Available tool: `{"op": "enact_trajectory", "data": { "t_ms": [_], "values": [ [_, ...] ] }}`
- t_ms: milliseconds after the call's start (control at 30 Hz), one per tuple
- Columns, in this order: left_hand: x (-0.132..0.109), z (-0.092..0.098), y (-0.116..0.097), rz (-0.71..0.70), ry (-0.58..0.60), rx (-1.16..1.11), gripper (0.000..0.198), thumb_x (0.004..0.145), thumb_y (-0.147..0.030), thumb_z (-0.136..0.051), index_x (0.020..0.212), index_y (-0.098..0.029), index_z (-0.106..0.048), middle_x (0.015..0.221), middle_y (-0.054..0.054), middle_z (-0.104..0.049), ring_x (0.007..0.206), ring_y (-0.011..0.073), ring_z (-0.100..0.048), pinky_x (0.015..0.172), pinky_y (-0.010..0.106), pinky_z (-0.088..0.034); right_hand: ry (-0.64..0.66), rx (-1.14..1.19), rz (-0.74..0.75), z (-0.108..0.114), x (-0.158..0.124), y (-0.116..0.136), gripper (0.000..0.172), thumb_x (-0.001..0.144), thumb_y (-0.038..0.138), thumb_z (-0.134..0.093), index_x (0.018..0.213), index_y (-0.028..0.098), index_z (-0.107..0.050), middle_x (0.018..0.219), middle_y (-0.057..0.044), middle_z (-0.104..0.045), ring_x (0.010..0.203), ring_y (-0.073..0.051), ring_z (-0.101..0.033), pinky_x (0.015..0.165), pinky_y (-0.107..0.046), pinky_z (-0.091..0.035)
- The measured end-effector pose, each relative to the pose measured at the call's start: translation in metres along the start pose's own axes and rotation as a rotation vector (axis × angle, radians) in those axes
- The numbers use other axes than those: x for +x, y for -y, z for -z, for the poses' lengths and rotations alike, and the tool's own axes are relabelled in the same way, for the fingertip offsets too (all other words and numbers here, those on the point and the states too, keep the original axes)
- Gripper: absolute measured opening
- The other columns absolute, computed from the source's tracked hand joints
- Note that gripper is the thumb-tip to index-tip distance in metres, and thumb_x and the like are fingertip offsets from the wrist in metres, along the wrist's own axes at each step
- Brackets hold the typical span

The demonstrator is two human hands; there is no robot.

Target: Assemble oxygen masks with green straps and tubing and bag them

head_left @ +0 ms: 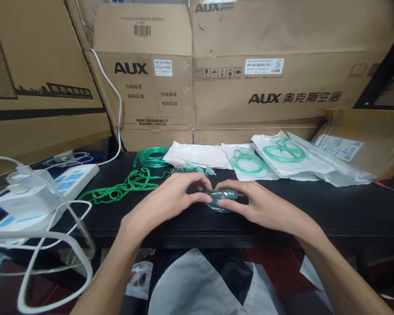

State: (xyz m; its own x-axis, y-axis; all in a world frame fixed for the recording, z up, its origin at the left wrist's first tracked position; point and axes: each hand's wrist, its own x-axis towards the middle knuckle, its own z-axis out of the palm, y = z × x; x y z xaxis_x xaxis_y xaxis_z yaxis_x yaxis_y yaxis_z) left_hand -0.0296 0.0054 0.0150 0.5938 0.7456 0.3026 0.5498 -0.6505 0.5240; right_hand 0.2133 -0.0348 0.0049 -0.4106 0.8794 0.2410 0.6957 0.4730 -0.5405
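Observation:
A clear green oxygen mask (221,204) lies on its side just above the black table, held between both hands. My left hand (184,188) pinches its left end with thumb and fingers. My right hand (254,199) grips it from the right, thumb on the near side, close to the green connector (230,194). Behind my left hand lies another clear green mask-like piece (192,167), partly hidden by the fingers. Further left are a tangle of green elastic strap (121,186) and a coil of green tubing (151,156).
Packets with coiled green tubing (246,162) (282,153) and a white packet (198,154) lie along the back. A white power strip (75,181) with cables stands left. Cardboard boxes (144,96) wall off the back. The black table's front edge (190,240) is near me.

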Motion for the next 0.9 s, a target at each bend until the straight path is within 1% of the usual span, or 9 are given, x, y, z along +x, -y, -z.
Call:
{"op": "enact_trajectory", "data": {
  "t_ms": [67,133,233,333,433,500,633,767,900],
  "values": [
    [0.002,0.001,-0.001,0.04,-0.028,-0.096,0.026,0.087,-0.047,-0.071,0.106,-0.029,-0.07,0.108,-0.002,-0.072,0.1,0.0201,-0.066,0.088,0.029,-0.048,-0.028,0.047,0.033,0.002,0.0,0.004,0.039,0.096,0.053,-0.058,0.128,0.031,-0.064,0.12,-0.001,-0.072,0.104,-0.024,-0.066,0.091,-0.037,-0.049],
    [0.003,0.001,0.0,0.115,-0.088,-0.172,0.038,0.083,-0.054,-0.073,0.108,-0.025,-0.069,0.106,0.001,-0.073,0.095,0.0201,-0.067,0.083,0.029,-0.05,-0.07,0.088,0.052,0.003,0.0,0.008,0.035,0.096,0.049,-0.058,0.124,0.03,-0.064,0.118,-0.002,-0.072,0.099,-0.023,-0.067,0.086,-0.036,-0.051],
    [0.005,-0.001,0.001,0.203,-0.124,-0.211,0.043,0.082,-0.062,-0.069,0.097,-0.022,-0.071,0.092,0.002,-0.073,0.088,0.0201,-0.067,0.075,0.028,-0.048,-0.163,0.119,0.072,0.003,0.001,0.01,0.03,0.096,0.047,-0.059,0.119,0.029,-0.064,0.117,-0.002,-0.072,0.097,-0.023,-0.067,0.083,-0.034,-0.052],
    [0.006,-0.003,-0.002,0.172,-0.083,-0.201,0.046,0.089,-0.064,-0.059,0.079,-0.02,-0.071,0.078,0.0,-0.07,0.076,0.018,-0.063,0.067,0.027,-0.042,-0.246,0.146,0.113,0.0,0.003,0.009,0.027,0.095,0.043,-0.062,0.119,0.029,-0.063,0.119,-0.003,-0.07,0.103,-0.023,-0.066,0.085,-0.034,-0.053],
    [0.007,-0.005,-0.009,0.104,-0.13,-0.212,0.049,0.092,-0.063,-0.055,0.073,-0.02,-0.069,0.073,-0.001,-0.066,0.07,0.0162,-0.056,0.061,0.026,-0.036,-0.285,0.204,0.129,-0.004,0.004,0.008,0.034,0.093,0.037,-0.063,0.126,0.03,-0.059,0.126,-0.004,-0.067,0.114,-0.025,-0.065,0.086,-0.034,-0.055],
    [0.008,-0.007,-0.013,0.069,-0.152,-0.261,0.048,0.093,-0.06,-0.056,0.073,-0.019,-0.069,0.073,-0.002,-0.065,0.072,0.016,-0.055,0.063,0.026,-0.037,-0.276,0.24,0.126,-0.006,0.005,0.008,0.037,0.094,0.034,-0.063,0.13,0.031,-0.057,0.129,-0.004,-0.066,0.118,-0.025,-0.064,0.089,-0.034,-0.055],
    [0.01,-0.01,-0.019,0.069,-0.188,-0.31,0.043,0.094,-0.056,-0.057,0.075,-0.02,-0.072,0.073,-0.002,-0.066,0.074,0.0164,-0.057,0.067,0.026,-0.038,-0.251,0.266,0.13,-0.007,0.004,0.01,0.034,0.096,0.033,-0.061,0.13,0.031,-0.059,0.127,-0.002,-0.068,0.115,-0.022,-0.066,0.093,-0.033,-0.054],
    [0.011,-0.015,-0.022,0.08,-0.236,-0.299,0.045,0.096,-0.056,-0.054,0.076,-0.019,-0.07,0.071,-0.001,-0.064,0.07,0.0159,-0.055,0.062,0.027,-0.036,-0.326,0.225,0.157,-0.006,0.002,0.013,0.041,0.093,0.026,-0.064,0.133,0.031,-0.055,0.128,-0.003,-0.068,0.115,-0.023,-0.066,0.091,-0.032,-0.055],
    [0.014,-0.021,-0.024,0.05,-0.258,-0.388,0.041,0.101,-0.051,-0.049,0.081,-0.019,-0.065,0.071,-0.002,-0.059,0.071,0.0145,-0.055,0.067,0.026,-0.039,-0.421,0.075,0.187,-0.009,0.001,0.017,0.043,0.091,0.022,-0.068,0.131,0.031,-0.055,0.123,-0.001,-0.07,0.109,-0.021,-0.068,0.094,-0.033,-0.053]
  ]
}}
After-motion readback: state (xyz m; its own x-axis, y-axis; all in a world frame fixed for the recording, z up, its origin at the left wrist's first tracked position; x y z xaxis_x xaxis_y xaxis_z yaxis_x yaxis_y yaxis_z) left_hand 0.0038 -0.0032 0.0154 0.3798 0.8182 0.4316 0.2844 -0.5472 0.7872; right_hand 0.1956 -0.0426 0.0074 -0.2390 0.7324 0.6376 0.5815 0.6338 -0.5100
